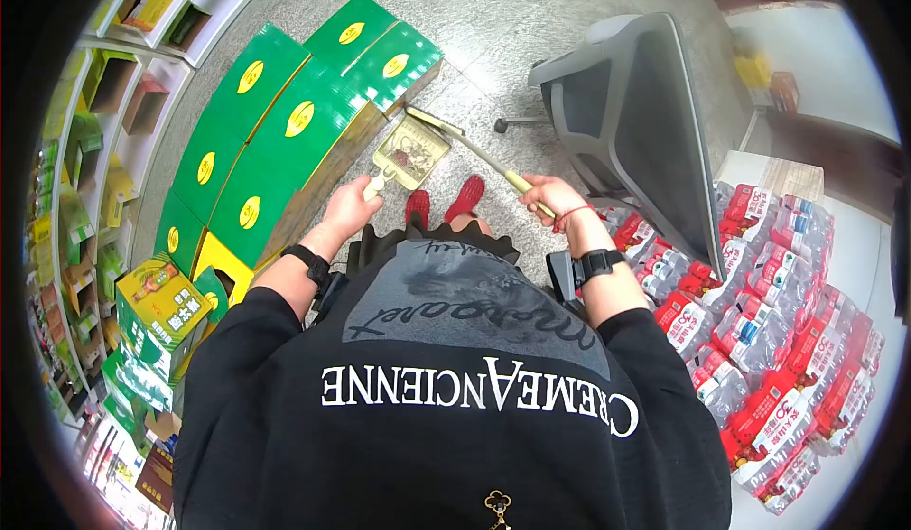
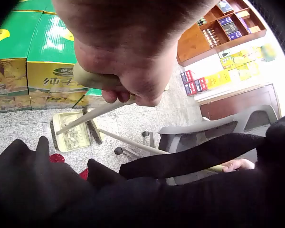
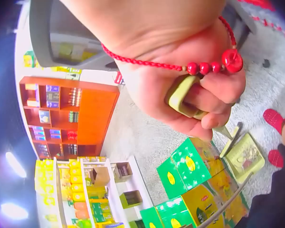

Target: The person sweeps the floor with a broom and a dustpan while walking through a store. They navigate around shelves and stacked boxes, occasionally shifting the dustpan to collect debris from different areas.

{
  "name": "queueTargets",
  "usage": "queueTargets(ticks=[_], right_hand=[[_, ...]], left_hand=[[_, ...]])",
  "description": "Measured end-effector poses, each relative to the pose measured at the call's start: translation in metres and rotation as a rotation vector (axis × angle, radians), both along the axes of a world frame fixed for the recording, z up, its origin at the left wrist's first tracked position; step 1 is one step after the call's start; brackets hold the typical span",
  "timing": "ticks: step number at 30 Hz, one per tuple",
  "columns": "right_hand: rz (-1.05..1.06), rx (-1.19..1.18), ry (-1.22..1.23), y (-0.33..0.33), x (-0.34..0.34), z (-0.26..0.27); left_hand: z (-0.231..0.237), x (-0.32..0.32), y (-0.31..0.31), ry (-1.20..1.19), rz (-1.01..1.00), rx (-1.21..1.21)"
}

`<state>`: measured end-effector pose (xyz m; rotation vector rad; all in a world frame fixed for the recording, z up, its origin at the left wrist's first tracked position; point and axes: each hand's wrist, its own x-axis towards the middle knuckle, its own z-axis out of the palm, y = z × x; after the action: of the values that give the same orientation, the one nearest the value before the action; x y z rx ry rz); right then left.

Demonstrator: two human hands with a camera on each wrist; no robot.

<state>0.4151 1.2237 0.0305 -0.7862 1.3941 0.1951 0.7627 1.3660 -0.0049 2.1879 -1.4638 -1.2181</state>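
My left hand grips the pale handle of a long-handled dustpan; the left wrist view shows the fingers curled round it. The cream pan lies on the floor ahead of my red shoes, with a patch of dark debris in it. In my right hand is the yellow-green upper end of a broom handle. From there the stick slants down to the broom's head, right at the pan's far edge. A beaded red bracelet circles my right wrist.
Green cartons with yellow logos are stacked close on the left, beside stocked shelves. A grey office chair stands ahead on the right. Red-labelled packs of bottles are piled at the near right. Speckled floor stretches ahead.
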Motion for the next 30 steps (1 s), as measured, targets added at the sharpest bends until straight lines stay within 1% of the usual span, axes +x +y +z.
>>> queueTargets(ticks=[1, 2, 5, 9, 12, 14, 19, 21, 23, 25, 27, 28, 30], right_hand=[[0.058, -0.015, 0.004, -0.011, -0.001, -0.002], [0.071, -0.019, 0.038, -0.022, -0.003, -0.003], [0.079, 0.002, 0.052, -0.058, -0.011, 0.005], [0.072, 0.024, -0.018, -0.096, -0.021, 0.015], [0.062, 0.033, -0.008, -0.120, -0.028, 0.023], [0.055, 0.035, -0.008, -0.135, -0.034, 0.028], [0.073, 0.071, -0.033, -0.159, -0.061, 0.024], [-0.038, 0.066, -0.001, -0.165, -0.070, 0.020], [-0.013, 0.070, -0.017, -0.172, -0.086, 0.008], [0.017, 0.073, -0.028, -0.183, -0.101, 0.006], [-0.023, 0.082, 0.004, -0.194, -0.114, 0.009], [-0.008, 0.075, -0.017, -0.200, -0.117, 0.017], [-0.023, 0.064, -0.030, -0.212, -0.128, 0.016]], left_hand=[[0.000, -0.001, -0.004, -0.004, 0.001, 0.020], [0.000, -0.003, -0.010, -0.009, 0.004, 0.038], [0.001, -0.012, -0.023, 0.005, 0.031, -0.008], [0.006, -0.027, -0.047, -0.010, 0.049, -0.007], [0.007, -0.041, -0.071, -0.007, 0.074, -0.009], [0.000, -0.052, -0.084, 0.013, 0.137, -0.034], [0.001, -0.082, -0.121, 0.003, 0.127, 0.006], [0.001, -0.091, -0.133, 0.005, 0.137, 0.010], [-0.001, -0.101, -0.146, 0.012, 0.141, -0.061], [-0.006, -0.109, -0.163, 0.008, 0.135, -0.050], [-0.008, -0.117, -0.182, 0.005, 0.131, -0.041], [-0.007, -0.122, -0.192, -0.004, 0.120, -0.034], [-0.007, -0.129, -0.210, -0.015, 0.112, -0.026]])
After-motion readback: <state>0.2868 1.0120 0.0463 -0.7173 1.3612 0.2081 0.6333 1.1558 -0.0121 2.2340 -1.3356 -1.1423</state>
